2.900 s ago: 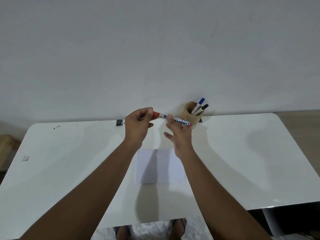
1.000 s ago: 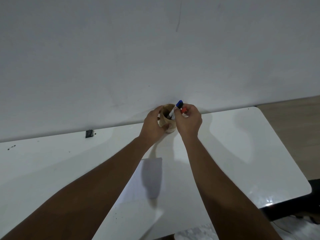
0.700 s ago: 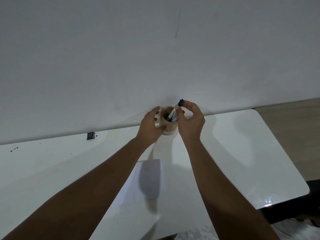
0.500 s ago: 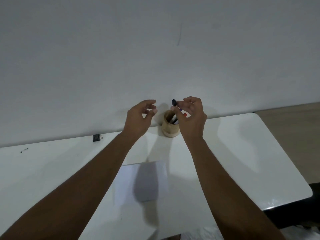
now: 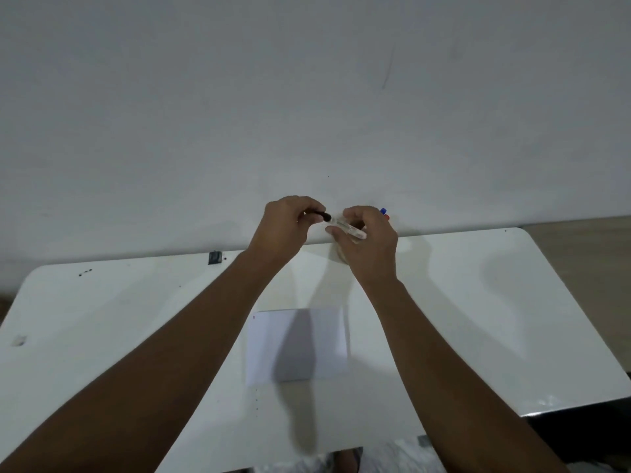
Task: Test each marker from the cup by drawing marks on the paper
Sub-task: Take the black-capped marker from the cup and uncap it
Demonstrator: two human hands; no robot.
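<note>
Black cap [image 5: 321, 216] pinched in left hand [image 5: 285, 227], right hand [image 5: 367, 240] gripping the marker barrel [image 5: 351, 231], likely uncapping it above the paper [image 5: 297, 346].

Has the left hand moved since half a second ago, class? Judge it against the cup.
Yes. The left hand was open, left of the cup. It has shifted right, towards the right hand, and now grips the black cap.

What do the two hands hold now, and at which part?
A black-capped marker, held above the table. The left hand pinches its black cap; the right hand grips its white barrel.
</note>
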